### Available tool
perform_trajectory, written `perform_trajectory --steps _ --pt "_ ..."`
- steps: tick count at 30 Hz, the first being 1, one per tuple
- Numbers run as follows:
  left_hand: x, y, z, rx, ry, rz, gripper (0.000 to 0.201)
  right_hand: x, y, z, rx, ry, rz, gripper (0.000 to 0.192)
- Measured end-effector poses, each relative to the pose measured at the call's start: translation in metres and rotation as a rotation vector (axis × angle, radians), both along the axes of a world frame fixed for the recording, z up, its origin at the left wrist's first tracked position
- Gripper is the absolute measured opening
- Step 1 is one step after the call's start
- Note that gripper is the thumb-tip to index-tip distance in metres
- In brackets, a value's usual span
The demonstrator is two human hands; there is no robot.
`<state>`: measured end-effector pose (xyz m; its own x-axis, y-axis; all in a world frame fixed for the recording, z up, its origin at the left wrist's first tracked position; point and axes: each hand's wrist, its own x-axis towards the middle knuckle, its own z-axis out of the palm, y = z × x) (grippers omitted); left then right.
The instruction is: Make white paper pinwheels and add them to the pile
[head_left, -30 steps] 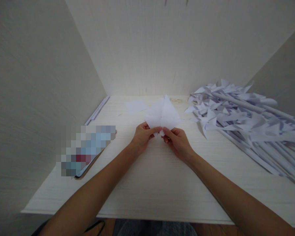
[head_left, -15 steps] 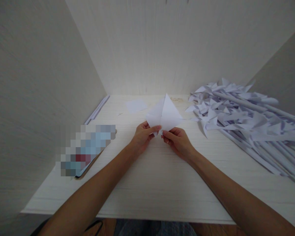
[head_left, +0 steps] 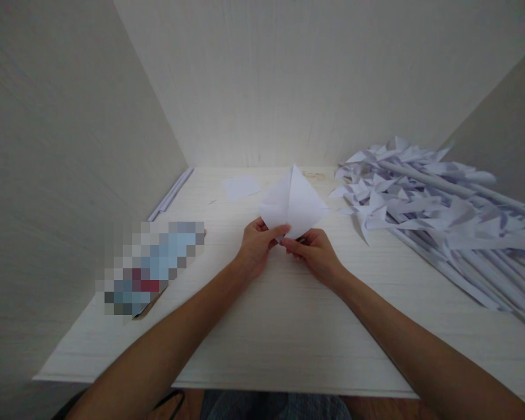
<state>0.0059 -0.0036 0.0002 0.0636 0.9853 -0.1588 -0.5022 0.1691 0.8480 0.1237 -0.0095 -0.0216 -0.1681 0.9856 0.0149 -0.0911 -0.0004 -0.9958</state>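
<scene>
Head view, looking forward and down at a white tabletop (head_left: 289, 326) set between pale walls. Both hands are meeting at the lower corner of a folded sheet of white paper (head_left: 294, 201), which is standing up from the fingers as a pointed, kite-like shape with a crease running down its middle. The left hand (head_left: 256, 248) is pinching the paper's lower left edge, thumb on top and fingers closed beneath; the right hand (head_left: 317, 254) is pinching the lower right edge in the same way, fingers curled shut around the corner. The paper is being held just above the tabletop, roughly at its centre.

To the right of the paper, a large pile of paper pinwheels on rolled paper sticks (head_left: 437, 216) is lying spread across the tabletop, well apart from the hands. Behind and to the left of the paper, a small flat square of paper (head_left: 240, 186) is resting near the back wall. Farther left, a blurred-out flat object (head_left: 151, 265) is lying near the side wall, with thin white strips (head_left: 172, 192) beyond it.

Judging from the grip, a clean fold here is calling for both edges to be lined up on the centre crease before pressing, with the tip kept sharp.
</scene>
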Motion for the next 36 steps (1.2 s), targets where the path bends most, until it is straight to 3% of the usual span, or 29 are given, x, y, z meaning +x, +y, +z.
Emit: perform_trajectory --steps 9,17,24,26,30,33,36 --pt "0.001 -0.001 -0.002 0.019 -0.070 0.011 0.031 0.000 -0.001 0.002 0.084 -0.120 -0.136 0.025" --pt "-0.005 0.005 -0.001 0.024 -0.041 -0.007 0.032 0.001 0.000 0.004 0.073 -0.135 -0.017 0.023" --pt "-0.028 0.024 0.001 -0.004 0.031 0.159 0.030 0.004 0.004 0.000 0.033 0.017 -0.180 0.014" --pt "-0.029 0.023 0.001 0.010 0.099 0.125 0.031 0.006 0.007 0.003 0.021 0.148 -0.271 0.014" --pt "-0.024 0.017 0.001 0.010 0.219 -0.070 0.031 0.009 0.011 0.009 0.017 0.355 -0.388 0.013" --pt "-0.020 0.014 -0.001 0.007 0.253 -0.165 0.029 0.009 0.011 0.011 0.034 0.380 -0.380 0.015" --pt "-0.018 0.013 -0.003 0.006 0.196 -0.169 0.029 0.006 0.009 0.008 0.036 0.300 -0.318 0.019"
